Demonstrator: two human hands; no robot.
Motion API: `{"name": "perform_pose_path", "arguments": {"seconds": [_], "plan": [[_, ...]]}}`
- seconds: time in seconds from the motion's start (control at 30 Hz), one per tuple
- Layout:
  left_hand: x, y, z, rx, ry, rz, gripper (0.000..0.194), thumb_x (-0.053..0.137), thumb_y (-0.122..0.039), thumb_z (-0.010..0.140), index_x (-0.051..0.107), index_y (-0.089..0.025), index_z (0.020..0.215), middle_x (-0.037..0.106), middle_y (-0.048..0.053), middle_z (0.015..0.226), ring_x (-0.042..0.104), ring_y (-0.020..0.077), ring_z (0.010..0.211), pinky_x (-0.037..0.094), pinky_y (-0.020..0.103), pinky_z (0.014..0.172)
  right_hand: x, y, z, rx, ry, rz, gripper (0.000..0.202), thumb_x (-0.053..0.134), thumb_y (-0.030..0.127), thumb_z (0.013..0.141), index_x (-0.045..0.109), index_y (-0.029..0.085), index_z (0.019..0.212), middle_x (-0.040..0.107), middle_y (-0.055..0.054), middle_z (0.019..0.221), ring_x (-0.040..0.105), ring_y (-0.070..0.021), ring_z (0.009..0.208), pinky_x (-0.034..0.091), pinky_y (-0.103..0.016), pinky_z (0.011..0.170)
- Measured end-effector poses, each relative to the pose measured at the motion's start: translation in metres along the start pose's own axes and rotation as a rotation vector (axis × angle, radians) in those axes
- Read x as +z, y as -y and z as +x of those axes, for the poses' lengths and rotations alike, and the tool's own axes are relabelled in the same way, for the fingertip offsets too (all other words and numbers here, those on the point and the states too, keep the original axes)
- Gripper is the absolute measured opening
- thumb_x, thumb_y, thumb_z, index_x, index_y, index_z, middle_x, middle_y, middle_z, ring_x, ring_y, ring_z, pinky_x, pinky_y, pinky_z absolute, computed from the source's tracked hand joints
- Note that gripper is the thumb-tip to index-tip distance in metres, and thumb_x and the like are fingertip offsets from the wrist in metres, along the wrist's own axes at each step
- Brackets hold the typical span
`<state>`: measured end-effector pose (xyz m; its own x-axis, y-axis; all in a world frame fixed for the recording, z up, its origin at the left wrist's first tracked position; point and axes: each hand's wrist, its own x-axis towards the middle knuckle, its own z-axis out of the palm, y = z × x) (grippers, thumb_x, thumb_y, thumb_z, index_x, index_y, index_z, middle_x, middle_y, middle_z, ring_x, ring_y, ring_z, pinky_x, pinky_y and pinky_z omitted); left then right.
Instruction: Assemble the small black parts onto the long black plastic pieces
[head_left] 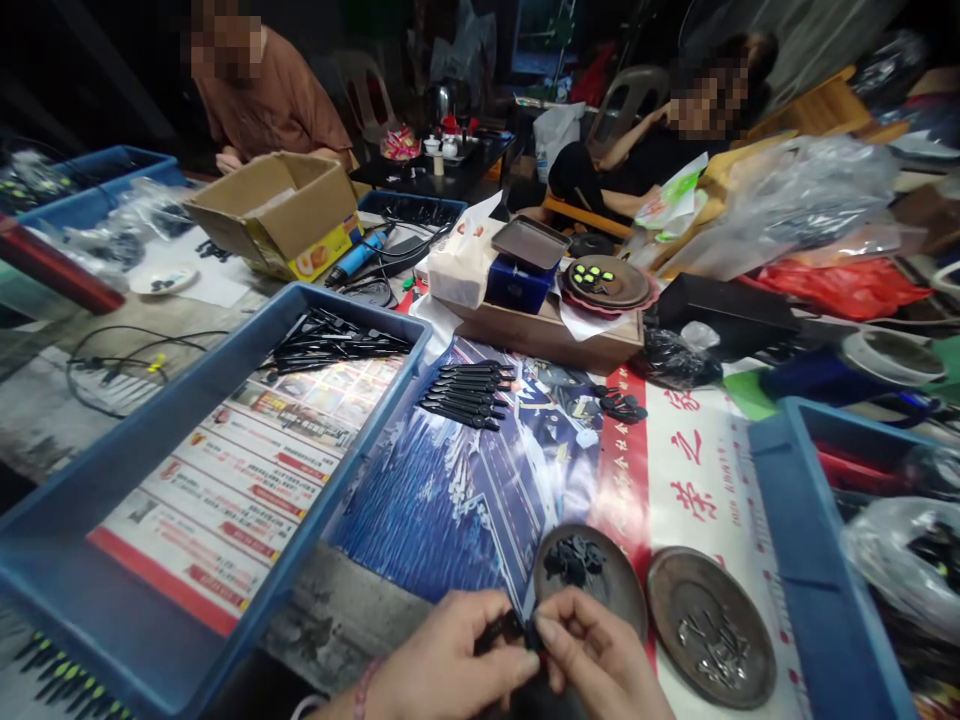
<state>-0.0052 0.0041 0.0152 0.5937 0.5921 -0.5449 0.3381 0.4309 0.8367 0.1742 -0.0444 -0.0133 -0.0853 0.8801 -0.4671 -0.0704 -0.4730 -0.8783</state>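
Note:
At the bottom centre, my left hand [439,655] is closed around a small black part [506,630], gripping it between thumb and fingers. The fingertips of my right hand [600,660] pinch at the same spot, close against the left thumb. Whatever sits between the right fingertips is mostly hidden, though it looks dark and joined to the black part. Just beyond my hands lies a brown round dish [634,590] with small flat black pieces [576,560]. A second brown dish [660,610] to its right holds small shiny metal pieces [712,645].
A large blue tray [300,590] on the left holds slim black pieces [330,340]. More black pieces [469,392] lie in a row on the poster. Another blue bin [847,560] stands at right. Behind are a cardboard box [262,215] and two seated people.

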Motion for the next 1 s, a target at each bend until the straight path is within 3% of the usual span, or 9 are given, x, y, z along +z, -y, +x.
{"name": "perform_pose_path", "arguments": {"seconds": [0.17, 0.33, 0.5, 0.67, 0.8, 0.9, 1.0], "plan": [[-0.006, 0.002, -0.003, 0.062, -0.046, -0.016, 0.021, 0.044, -0.040, 0.097, 0.052, -0.020, 0.095, 0.055, -0.003, 0.074, 0.052, 0.0120, 0.065, 0.042, 0.022, 0.061, -0.002, -0.003, 0.000, -0.005, -0.080, -0.005, 0.045, 0.069, 0.061, 0.079, 0.064, 0.017, 0.075, 0.057, 0.001, 0.060, 0.054, -0.0140, 0.055, 0.042, -0.025, 0.055], [-0.002, 0.006, 0.002, -0.016, 0.054, -0.166, 0.017, 0.050, -0.036, 0.090, 0.050, -0.019, 0.089, 0.065, 0.002, 0.072, 0.059, 0.0128, 0.055, 0.048, 0.025, 0.056, 0.003, 0.000, -0.001, 0.007, -0.090, -0.034, 0.047, 0.068, 0.063, 0.079, 0.067, 0.016, 0.076, 0.061, -0.001, 0.059, 0.058, -0.0161, 0.056, 0.043, -0.026, 0.056], [0.005, 0.010, 0.008, -0.082, 0.028, -0.221, 0.018, 0.056, -0.035, 0.083, 0.052, -0.018, 0.083, 0.065, 0.002, 0.069, 0.061, 0.0125, 0.056, 0.050, 0.025, 0.057, 0.008, 0.003, -0.005, 0.001, -0.038, -0.007, 0.047, 0.062, 0.063, 0.084, 0.066, 0.017, 0.074, 0.066, -0.004, 0.060, 0.063, -0.0191, 0.060, 0.047, -0.028, 0.061], [0.007, 0.006, 0.008, -0.081, -0.006, -0.140, 0.010, 0.057, -0.026, 0.079, 0.049, -0.019, 0.078, 0.061, -0.003, 0.062, 0.053, 0.0076, 0.044, 0.041, 0.017, 0.044, 0.004, -0.001, -0.008, 0.022, -0.020, -0.012, 0.045, 0.067, 0.060, 0.082, 0.070, 0.016, 0.076, 0.064, -0.003, 0.062, 0.059, -0.0166, 0.060, 0.045, -0.026, 0.059], [0.007, 0.003, 0.008, -0.084, 0.124, -0.313, 0.010, 0.056, -0.021, 0.079, 0.047, -0.019, 0.083, 0.060, -0.005, 0.063, 0.045, 0.0038, 0.038, 0.034, 0.014, 0.038, 0.005, -0.017, -0.006, -0.007, -0.034, 0.212, 0.034, 0.077, 0.052, 0.078, 0.074, 0.019, 0.084, 0.062, 0.000, 0.064, 0.056, -0.0127, 0.055, 0.043, -0.023, 0.054], [0.009, 0.005, 0.010, -0.088, 0.199, -0.447, 0.017, 0.061, -0.023, 0.079, 0.047, -0.018, 0.088, 0.066, 0.000, 0.070, 0.052, 0.0050, 0.041, 0.040, 0.014, 0.042, 0.012, -0.029, -0.004, -0.006, 0.025, 0.445, 0.032, 0.080, 0.051, 0.075, 0.073, 0.021, 0.083, 0.054, 0.004, 0.052, 0.049, -0.0089, 0.042, 0.038, -0.020, 0.045], [0.013, 0.007, 0.013, -0.065, 0.138, -0.591, 0.024, 0.066, -0.027, 0.078, 0.047, -0.018, 0.089, 0.067, 0.001, 0.067, 0.059, 0.0089, 0.047, 0.047, 0.018, 0.048, 0.020, -0.031, -0.002, 0.014, 0.082, 0.628, 0.035, 0.080, 0.051, 0.075, 0.070, 0.025, 0.096, 0.054, 0.007, 0.055, 0.048, -0.0080, 0.039, 0.041, -0.021, 0.043]]}}
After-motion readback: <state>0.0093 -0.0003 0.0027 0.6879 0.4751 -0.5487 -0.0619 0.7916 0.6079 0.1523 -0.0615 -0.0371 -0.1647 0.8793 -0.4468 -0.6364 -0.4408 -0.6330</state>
